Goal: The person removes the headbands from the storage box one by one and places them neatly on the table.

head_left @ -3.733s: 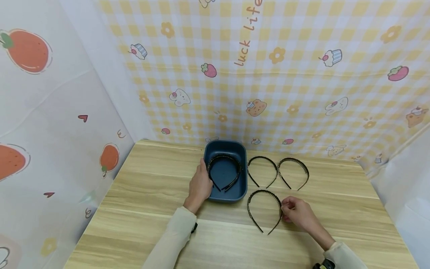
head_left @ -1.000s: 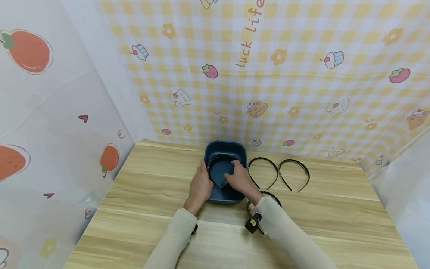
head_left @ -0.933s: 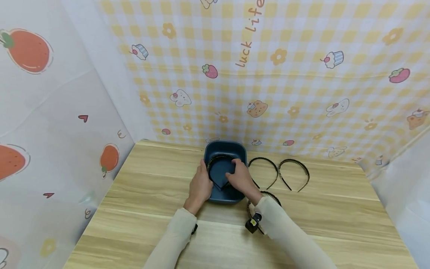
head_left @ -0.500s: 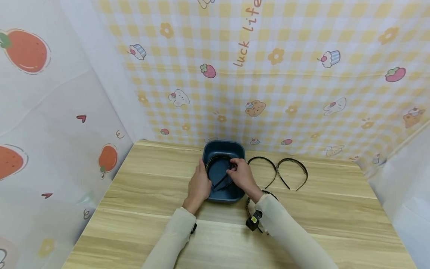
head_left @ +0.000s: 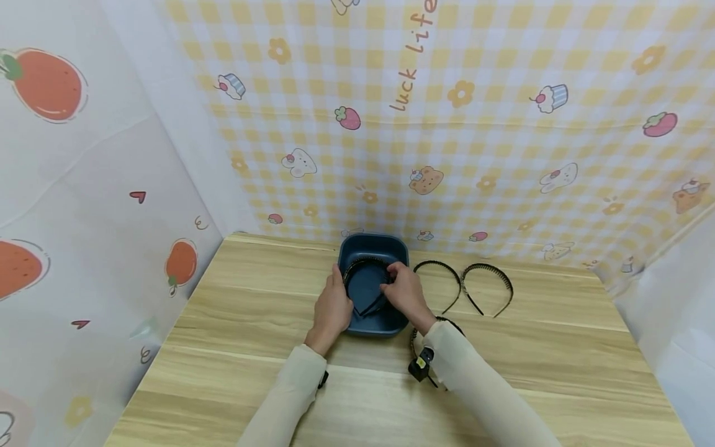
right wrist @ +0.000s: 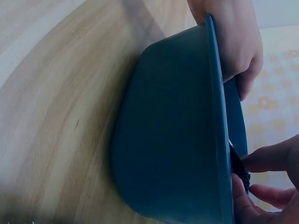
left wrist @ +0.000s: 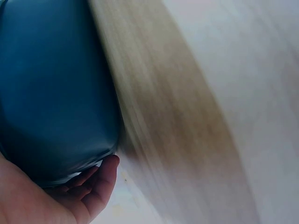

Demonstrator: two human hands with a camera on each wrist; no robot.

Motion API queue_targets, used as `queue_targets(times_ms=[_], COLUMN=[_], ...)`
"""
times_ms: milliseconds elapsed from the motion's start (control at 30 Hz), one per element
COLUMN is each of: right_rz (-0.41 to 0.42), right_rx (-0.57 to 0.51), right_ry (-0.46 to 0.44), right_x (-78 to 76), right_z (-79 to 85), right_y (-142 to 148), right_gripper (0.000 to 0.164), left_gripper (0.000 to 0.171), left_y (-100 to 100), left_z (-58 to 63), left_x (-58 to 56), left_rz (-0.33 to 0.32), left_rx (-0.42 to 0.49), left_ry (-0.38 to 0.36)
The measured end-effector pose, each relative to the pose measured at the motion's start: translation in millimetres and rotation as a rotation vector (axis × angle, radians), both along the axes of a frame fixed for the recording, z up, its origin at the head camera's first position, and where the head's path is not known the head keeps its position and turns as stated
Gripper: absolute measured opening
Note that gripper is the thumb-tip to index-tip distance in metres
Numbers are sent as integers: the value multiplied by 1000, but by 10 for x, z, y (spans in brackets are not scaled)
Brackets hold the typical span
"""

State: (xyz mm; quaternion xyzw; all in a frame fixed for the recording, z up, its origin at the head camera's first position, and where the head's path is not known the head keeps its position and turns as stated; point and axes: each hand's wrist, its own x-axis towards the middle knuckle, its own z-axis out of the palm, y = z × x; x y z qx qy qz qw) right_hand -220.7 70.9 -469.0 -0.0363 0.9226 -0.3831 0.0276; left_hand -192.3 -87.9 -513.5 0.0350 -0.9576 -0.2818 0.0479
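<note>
The right hand has left the near headband on the table and now pinches a second headband inside the blue bin. The left hand grips the bin's left wall. Judged accordingly, work shifts to the bin's contents; the pinched piece is not yet clear.

Head cam: high, from near side of table, faces fwd/down to back edge; widest. L wrist: v. close, faces tub. R wrist: low, close, side-on to tub. Tub + table in all 3; checked cloth head + R wrist.
</note>
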Motion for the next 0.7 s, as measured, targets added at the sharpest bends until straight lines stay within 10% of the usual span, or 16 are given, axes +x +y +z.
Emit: queue_targets(times_ms=[700], right_rz=[46], right_rx=[87], right_ry=[32], right_x=[-17], right_z=[49], right_y=[142], right_gripper=[26], left_gripper=[73], left_y=[7], left_z=[21], left_x=[17], left_rz=[14], left_rx=[8], left_ry=[4])
